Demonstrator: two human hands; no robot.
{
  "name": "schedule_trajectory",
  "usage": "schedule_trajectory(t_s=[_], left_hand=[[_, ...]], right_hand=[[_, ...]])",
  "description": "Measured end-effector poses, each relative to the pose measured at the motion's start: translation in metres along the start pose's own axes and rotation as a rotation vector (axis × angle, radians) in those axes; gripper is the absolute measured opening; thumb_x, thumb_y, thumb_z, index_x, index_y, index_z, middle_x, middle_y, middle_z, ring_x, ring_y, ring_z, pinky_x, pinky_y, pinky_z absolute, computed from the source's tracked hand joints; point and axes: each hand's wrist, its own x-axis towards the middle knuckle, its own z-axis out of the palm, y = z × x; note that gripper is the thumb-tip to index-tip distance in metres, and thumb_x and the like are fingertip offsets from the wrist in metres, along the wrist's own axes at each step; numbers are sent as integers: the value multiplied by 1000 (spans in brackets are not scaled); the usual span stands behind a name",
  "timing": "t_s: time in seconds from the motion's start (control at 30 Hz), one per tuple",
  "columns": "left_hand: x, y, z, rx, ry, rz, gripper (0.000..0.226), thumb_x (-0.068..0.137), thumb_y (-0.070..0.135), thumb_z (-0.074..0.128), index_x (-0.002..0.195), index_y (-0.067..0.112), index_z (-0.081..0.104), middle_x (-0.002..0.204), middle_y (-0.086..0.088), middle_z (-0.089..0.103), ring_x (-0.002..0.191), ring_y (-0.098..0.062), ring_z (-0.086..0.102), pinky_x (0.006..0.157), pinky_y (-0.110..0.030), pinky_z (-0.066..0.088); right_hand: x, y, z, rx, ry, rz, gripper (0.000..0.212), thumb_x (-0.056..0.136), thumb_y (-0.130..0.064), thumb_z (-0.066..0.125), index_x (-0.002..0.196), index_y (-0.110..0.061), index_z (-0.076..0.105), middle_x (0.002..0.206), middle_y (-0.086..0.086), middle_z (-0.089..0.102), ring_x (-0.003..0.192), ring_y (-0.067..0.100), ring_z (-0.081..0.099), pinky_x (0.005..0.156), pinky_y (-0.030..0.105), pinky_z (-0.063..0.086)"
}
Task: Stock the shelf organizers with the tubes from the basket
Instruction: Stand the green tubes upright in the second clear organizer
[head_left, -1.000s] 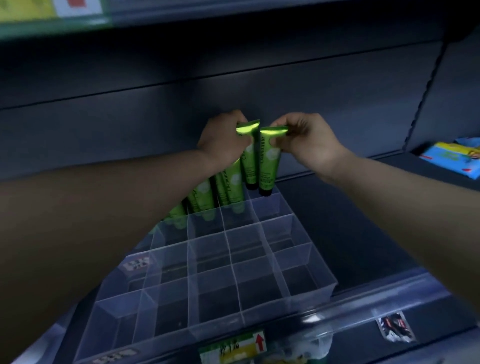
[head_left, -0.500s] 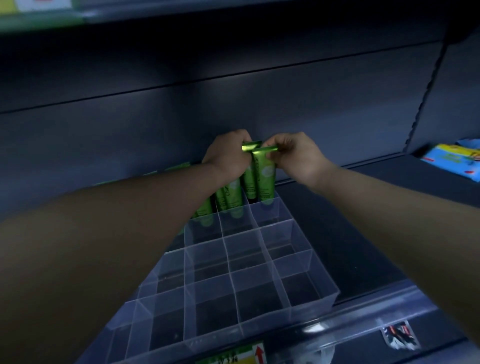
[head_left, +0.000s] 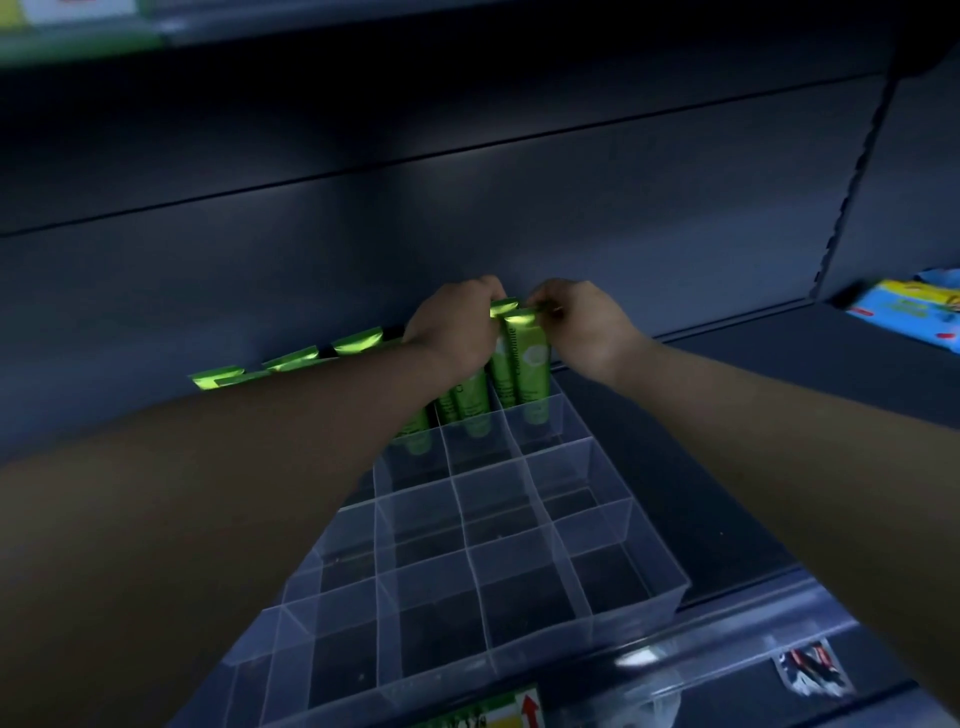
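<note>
1. Two bare forearms reach forward from the lower corners of the view and meet at the back row of a clear plastic organizer (head_left: 613, 525) on a dark shelf (head_left: 779, 467)
2. Left hand (head_left: 454, 332) is knuckles-up with its fingers curled down over the flat crimped top of a green tube (head_left: 501, 364), pinching it
3. Right hand (head_left: 584, 325) comes in from the other side, thumb and fingertips closed on the crimped top of a second green tube (head_left: 530, 364) just beside the first; the two hands are almost touching
4. Both tubes stand upright with their lower ends down inside the rear right cells of the organizer, which cell each occupies is hard to tell
5. More green tubes (head_left: 470, 400) stand in the back row to the left, partly hidden by the left forearm; their shiny folded tops (head_left: 291, 361) show as a bright metallic line above the arm
6. Tube bodies are glossy green with a pale round mark and dark lettering, too blurred to read
7. Organizer walls are thin, transparent and straight, forming a grid of square cells; the nearer rows hold nothing
8. Shelf back is matte dark metal panelling, with a perforated upright (head_left: 852, 171) at right
9. One blue and yellow packet (head_left: 904, 312) lies on the neighbouring shelf at far right, and a price label with a red arrow (head_left: 527, 709) sits on the front rail
</note>
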Motion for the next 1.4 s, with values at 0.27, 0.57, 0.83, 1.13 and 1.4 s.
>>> schedule_trajectory(t_s=[0.27,0.57,0.83,1.13,1.4], left_hand=[[-13,-1,-9,123,7,76,42,92,20,50,133,14,43,134,-8,48,116,-27,51,93,-37,45],[-47,1,-31,353,-73,97,61,89,30,52,142,13,28,146,-9,34,132,-28,34,110,-36,23],[-101,-3,-55,426,-123,112,75,87,42,50,148,20,12,155,-2,17,144,-25,10,117,-43,6],[-166,-1,-90,501,-150,67,75,89,47,45,148,20,7,157,-2,7,145,-23,2,118,-45,0],[-235,-5,-112,541,-156,1,70,92,45,37,148,21,4,157,-4,5,145,-24,0,118,-47,0]], right_hand=[[-18,-8,-2,-120,19,-75,41,90,2,46,130,-5,47,134,16,45,123,26,45,90,11,28],[-50,-31,-1,-315,-55,-64,66,89,-27,54,145,-15,23,154,8,12,142,27,12,114,44,23],[-92,-63,5,-415,-138,-34,74,89,-46,47,148,-22,9,157,3,-3,145,25,-3,115,46,8],[-146,-103,21,-377,-177,-48,77,89,-48,45,148,-27,0,157,1,-8,145,23,-6,116,49,8],[-197,-137,37,-412,-252,-130,70,94,-50,35,149,-25,-2,157,0,-9,145,22,-7,117,45,6]])
